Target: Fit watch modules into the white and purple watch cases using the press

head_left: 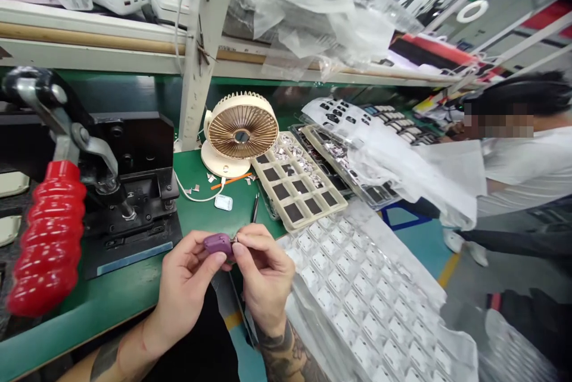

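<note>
Between my hands, over the front edge of the green bench, is a small rounded purple plastic case (218, 244). My left hand (190, 272) is closed around its left side, thumb along the front. At the case's right end my right hand (263, 266) pinches a tiny metallic piece (234, 239), touching the case; its exact kind is too small to make out. Black tweezers (254, 208) lie on the bench just beyond my right hand. A small white rectangular part (223, 202) rests behind the case.
A red-handled toggle press (49, 239) stands at left. Behind are a cream desk fan (242, 132) and a compartment tray (290, 191) of small parts. A clear blister tray (357, 286) with white pieces extends at right. A co-worker (522, 155) sits beyond it. A shelf (111, 51) runs overhead.
</note>
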`<state>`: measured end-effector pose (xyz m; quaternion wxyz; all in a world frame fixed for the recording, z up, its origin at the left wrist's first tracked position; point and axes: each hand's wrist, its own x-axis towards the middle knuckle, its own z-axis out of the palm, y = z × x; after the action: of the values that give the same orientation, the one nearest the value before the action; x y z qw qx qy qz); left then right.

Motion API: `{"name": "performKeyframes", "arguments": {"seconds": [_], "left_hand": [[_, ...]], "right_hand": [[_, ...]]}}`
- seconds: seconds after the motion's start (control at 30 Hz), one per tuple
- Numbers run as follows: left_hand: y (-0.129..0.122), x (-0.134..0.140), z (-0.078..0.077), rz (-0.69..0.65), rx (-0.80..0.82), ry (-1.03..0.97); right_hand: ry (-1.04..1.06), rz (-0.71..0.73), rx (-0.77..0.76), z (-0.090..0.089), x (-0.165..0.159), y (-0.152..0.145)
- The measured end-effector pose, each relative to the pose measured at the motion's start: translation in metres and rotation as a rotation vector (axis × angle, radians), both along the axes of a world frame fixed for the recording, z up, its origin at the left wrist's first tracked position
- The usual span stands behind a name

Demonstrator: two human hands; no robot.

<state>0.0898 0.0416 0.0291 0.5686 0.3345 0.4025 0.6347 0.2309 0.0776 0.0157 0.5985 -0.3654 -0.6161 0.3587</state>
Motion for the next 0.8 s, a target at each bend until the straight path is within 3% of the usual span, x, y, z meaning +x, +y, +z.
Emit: {"name": "performKeyframes", "arguments": {"seconds": [0.13,0.27,0.43,0.57,0.7,0.8], "left_hand": [[-0.005,-0.006,0.000,0.057,0.006,0.054],[-0.014,-0.014,0.000,0.108,0.068,0.259],[-0.021,-0.015,-0.009,-0.038,0.188,0.521],[-0.025,-0.004,-0.019,-0.044,0.343,0.748],[-0.035,-0.013,-0.022,0.043,0.570,1.012],[-0.043,-0.040,-0.027,0.223,0.596,1.267]], "right_hand": [[-0.166,0.024,0.120,-0.003,-0.003,-0.011],[-0.213,0.040,0.219,0.000,-0.001,-0.021],[-0.176,0.124,0.057,0.011,0.017,-0.020],[-0.275,0.148,0.028,0.026,0.038,-0.022],[-0.289,-0.012,0.006,0.047,0.085,-0.002],[-0.179,-0.211,-0.057,0.056,0.136,0.047]]}}
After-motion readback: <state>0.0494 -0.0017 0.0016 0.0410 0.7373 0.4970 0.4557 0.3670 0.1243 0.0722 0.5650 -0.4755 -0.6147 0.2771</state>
